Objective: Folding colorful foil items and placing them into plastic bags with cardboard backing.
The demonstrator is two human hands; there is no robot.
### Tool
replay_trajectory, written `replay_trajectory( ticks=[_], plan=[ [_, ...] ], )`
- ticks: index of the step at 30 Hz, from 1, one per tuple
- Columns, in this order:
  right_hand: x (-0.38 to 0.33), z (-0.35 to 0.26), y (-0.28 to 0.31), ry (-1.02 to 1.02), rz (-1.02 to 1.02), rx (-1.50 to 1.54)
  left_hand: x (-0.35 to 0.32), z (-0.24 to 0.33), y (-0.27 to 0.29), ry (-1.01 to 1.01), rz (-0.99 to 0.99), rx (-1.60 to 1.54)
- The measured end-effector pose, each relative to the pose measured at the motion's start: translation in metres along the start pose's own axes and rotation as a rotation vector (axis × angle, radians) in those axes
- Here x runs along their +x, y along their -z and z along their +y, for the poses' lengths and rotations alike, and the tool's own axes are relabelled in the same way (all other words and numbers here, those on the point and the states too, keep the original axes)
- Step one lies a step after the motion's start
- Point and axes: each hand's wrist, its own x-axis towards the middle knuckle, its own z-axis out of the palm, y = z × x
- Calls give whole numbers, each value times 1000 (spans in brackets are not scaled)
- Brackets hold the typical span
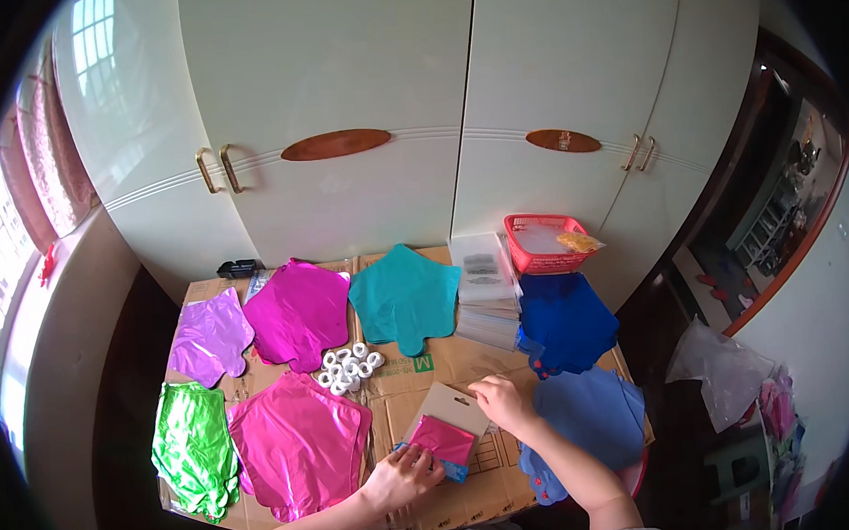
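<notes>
At lower centre, the left hand (403,479), fingers bent, presses folded pink foil (443,439) on a pale card (458,406); the right hand (505,403) curls at the card's upper-right corner. Whether either pinches, I cannot tell. Lifting the left could let slick foil slide.

Smooth, glossy pink foil (445,438), matt cardboard cover (386,413).
</notes>
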Motion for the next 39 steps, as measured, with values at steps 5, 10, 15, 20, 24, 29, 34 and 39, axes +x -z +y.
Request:
replay_trajectory(
  ticks=[5,10,15,20,24,29,34,39],
  plan=[
    [2,-20,-9,158,63,-124,-2,1,5,-20,-34,-8],
    [-1,-26,-15,168,90,-189,-7,-4,10,-40,-5,-1],
    [-4,-36,-18,236,88,-150,-11,0,12,-9,-67,-18],
    [-7,-66,-20,432,2,35,-13,0,9,8,-82,-54],
    [-19,-71,-28,484,-41,-56,-14,0,7,1,-60,-43],
    [-22,-64,-40,399,-3,-20,-15,3,5,1,-54,-6],
    [-21,-70,-35,336,-9,-133,-17,4,2,5,-56,-5],
    [-16,-74,-25,285,-92,-269,-17,5,3,15,-44,0]
  ],
)
